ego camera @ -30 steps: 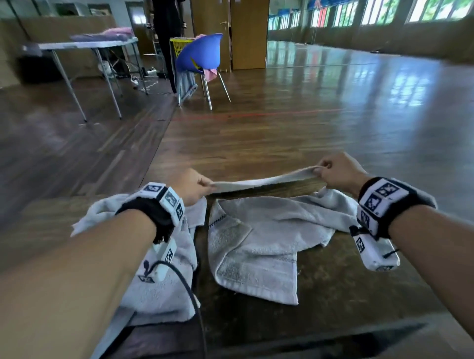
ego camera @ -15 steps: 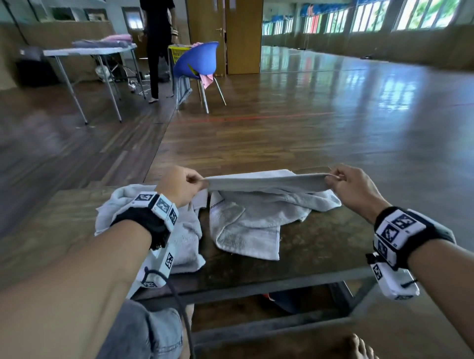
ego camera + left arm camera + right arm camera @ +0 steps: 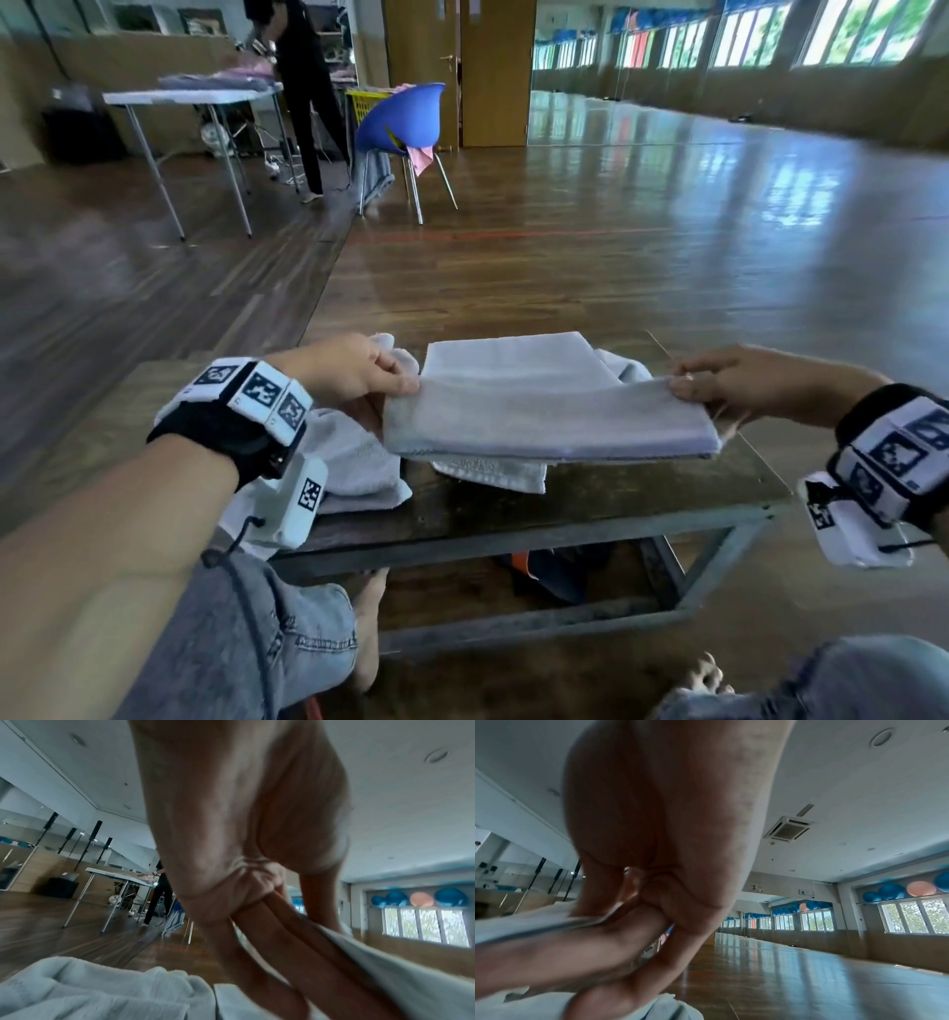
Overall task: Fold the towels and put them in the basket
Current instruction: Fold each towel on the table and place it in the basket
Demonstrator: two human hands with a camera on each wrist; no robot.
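Note:
A pale grey towel (image 3: 544,411) hangs folded over above the low dark table (image 3: 642,493), stretched between both hands. My left hand (image 3: 390,380) pinches its left end, thumb on top and fingers under the cloth (image 3: 372,973). At the right end my right hand (image 3: 688,383) pinches the towel (image 3: 534,925) the same way. A second, crumpled towel (image 3: 359,457) lies on the table under my left wrist, also seen in the left wrist view as the crumpled towel (image 3: 90,990). No basket for the towels shows near the table.
The table's front edge (image 3: 513,534) is close to my knees, with dark and orange items (image 3: 554,570) underneath. Far off stand a blue chair (image 3: 405,123), a yellow basket (image 3: 367,103), a white folding table (image 3: 190,97) and a person in black (image 3: 308,87). Wooden floor lies all around.
The held edge has been lifted and drawn toward me, so the towel now lies doubled over and raised off the table. The camera has tilted up and back.

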